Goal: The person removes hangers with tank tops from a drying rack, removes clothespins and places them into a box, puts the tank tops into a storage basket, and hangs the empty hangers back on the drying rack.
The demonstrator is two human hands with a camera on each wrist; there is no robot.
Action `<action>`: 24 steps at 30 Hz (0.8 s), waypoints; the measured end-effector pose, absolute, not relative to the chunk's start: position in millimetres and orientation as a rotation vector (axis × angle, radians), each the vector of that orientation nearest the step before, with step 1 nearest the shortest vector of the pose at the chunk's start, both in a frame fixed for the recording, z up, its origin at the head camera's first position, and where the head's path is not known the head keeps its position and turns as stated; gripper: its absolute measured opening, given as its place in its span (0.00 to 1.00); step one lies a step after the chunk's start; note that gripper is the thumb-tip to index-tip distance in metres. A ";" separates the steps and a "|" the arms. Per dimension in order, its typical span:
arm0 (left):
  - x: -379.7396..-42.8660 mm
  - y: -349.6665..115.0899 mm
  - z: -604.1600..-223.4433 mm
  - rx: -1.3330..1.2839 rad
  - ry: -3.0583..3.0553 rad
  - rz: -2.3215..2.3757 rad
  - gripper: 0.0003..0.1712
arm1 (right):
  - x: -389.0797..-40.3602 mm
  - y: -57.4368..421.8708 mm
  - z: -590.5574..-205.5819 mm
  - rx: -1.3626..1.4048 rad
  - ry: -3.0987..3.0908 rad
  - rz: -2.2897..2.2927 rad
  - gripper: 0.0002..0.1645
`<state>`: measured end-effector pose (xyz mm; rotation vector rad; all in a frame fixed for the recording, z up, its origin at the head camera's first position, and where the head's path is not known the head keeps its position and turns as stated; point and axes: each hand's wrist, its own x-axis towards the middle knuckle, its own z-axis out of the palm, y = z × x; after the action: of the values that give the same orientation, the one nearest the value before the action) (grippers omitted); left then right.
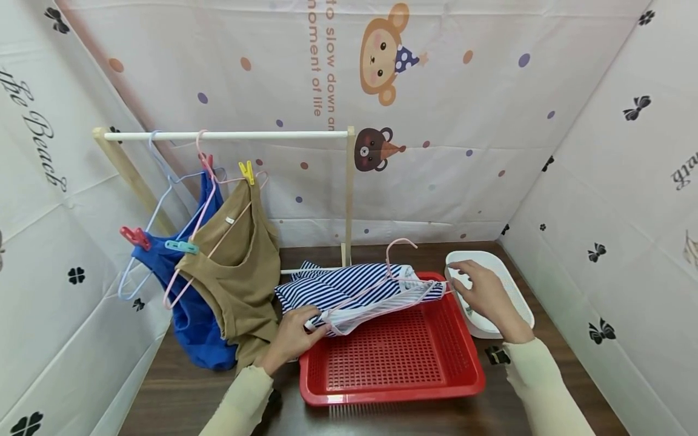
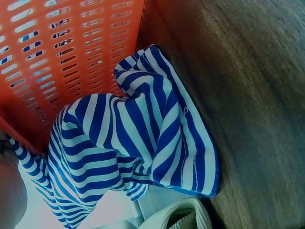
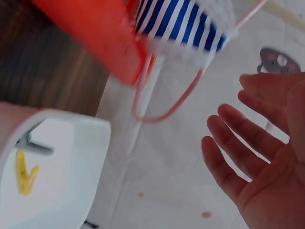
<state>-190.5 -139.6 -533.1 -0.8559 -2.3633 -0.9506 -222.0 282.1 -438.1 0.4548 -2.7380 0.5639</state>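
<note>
A blue-and-white striped top [image 1: 349,283] lies over the far side of the red basket [image 1: 389,398], with a pink hanger [image 1: 388,261] in it. My left hand [image 1: 297,332] pinches the top's near left corner at the hanger's end. In the left wrist view, the striped cloth [image 2: 138,129] droops down the basket's outer wall, and only part of that hand [image 2: 10,191] shows. Beside the hanger's other end is my right hand [image 1: 485,295]. The right wrist view shows this hand [image 3: 262,148] with spread fingers, apart from the hanger's bare pink end [image 3: 164,118].
A white tray [image 1: 528,310] right of the basket holds a yellow clothespin [image 3: 25,176] and a grey one. On the left, a rack [image 1: 234,135] carries a blue top [image 1: 202,339] and a brown top [image 1: 240,260] on hangers with clothespins. Printed cloth walls surround the table.
</note>
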 end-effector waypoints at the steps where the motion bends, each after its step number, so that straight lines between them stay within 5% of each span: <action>1: -190.8 -139.7 -533.2 -0.855 -2.364 -0.953 0.09 | -221.7 277.5 -437.5 0.488 -2.751 0.564 0.19; 24: -191.6 -153.6 -528.3 -0.890 -2.272 -0.960 0.13 | -220.4 254.6 -449.1 0.530 -2.776 0.425 0.06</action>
<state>-191.6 -153.6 -528.3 -0.8904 -2.2715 -0.9601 -220.4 254.6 -449.1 0.5300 -2.7756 0.4250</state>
